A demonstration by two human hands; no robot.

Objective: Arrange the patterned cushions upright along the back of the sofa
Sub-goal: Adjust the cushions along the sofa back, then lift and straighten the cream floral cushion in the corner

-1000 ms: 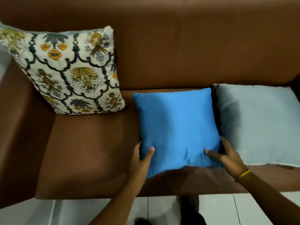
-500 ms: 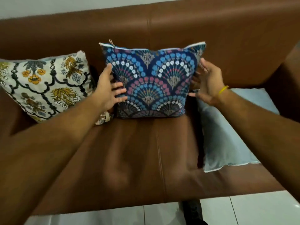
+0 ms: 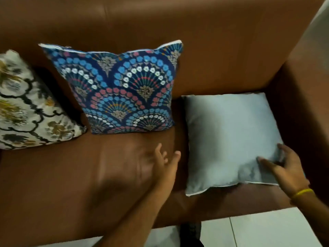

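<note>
A blue fan-patterned cushion [image 3: 122, 90] leans upright against the brown sofa back [image 3: 178, 24]. To its left a cream floral cushion [image 3: 26, 107] also leans against the back, partly cut off by the frame edge. A pale grey cushion [image 3: 227, 136] lies flat on the seat at the right. My right hand [image 3: 283, 168] grips its near right corner, thumb on top. My left hand [image 3: 165, 164] hovers over the seat just left of the grey cushion, fingers apart, blurred and holding nothing.
The sofa's right armrest [image 3: 306, 86] rises beside the grey cushion. A stretch of brown seat [image 3: 71, 184] lies in front of the patterned cushions. White floor tiles [image 3: 258, 230] and a dark shoe [image 3: 190, 232] show below the seat edge.
Both hands have left the blue patterned cushion, which stays upright. They dropped down and to the right: the right hand took hold of the grey cushion's corner, the left came near its left edge.
</note>
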